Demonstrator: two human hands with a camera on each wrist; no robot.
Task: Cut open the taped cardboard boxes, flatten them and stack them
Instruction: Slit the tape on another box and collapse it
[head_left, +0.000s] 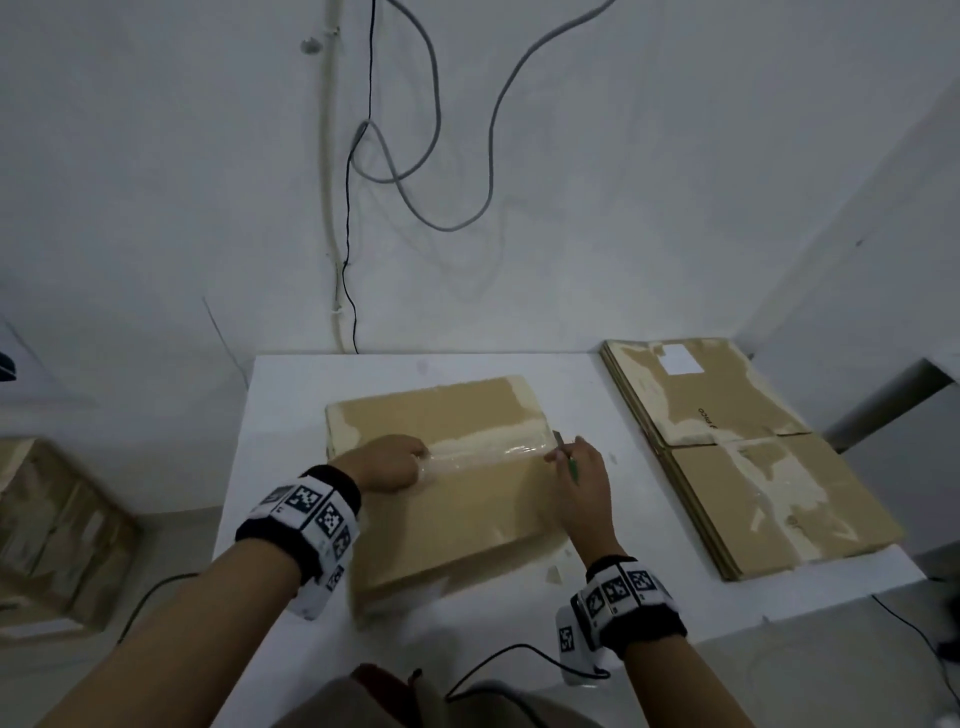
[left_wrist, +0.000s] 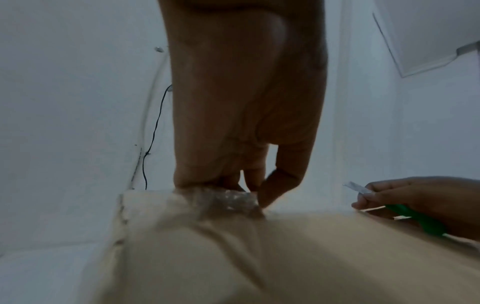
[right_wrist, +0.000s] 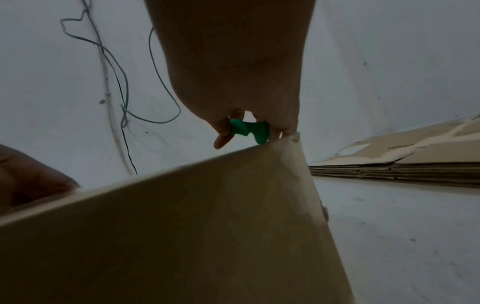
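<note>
A brown cardboard box (head_left: 447, 514) lies on the white table (head_left: 291, 395), with a strip of clear tape (head_left: 488, 449) along its middle seam. My left hand (head_left: 415, 461) pinches the crumpled, peeled end of that tape (left_wrist: 228, 200) at the seam's left part. My right hand (head_left: 563, 456) grips a green-handled cutter (head_left: 571, 467) at the seam's right end, by the box's right edge. The cutter's blade (left_wrist: 357, 187) points up and away from the box. In the right wrist view the green handle (right_wrist: 250, 128) shows between my fingers, just above the box corner (right_wrist: 280, 148).
A stack of flattened boxes (head_left: 737, 457) lies on the table's right side, seen also as layered edges (right_wrist: 389, 168). Taped boxes (head_left: 57, 530) stand on the floor at the left. Cables (head_left: 415, 171) hang on the wall behind. A black cable (head_left: 498, 662) runs across the table's near edge.
</note>
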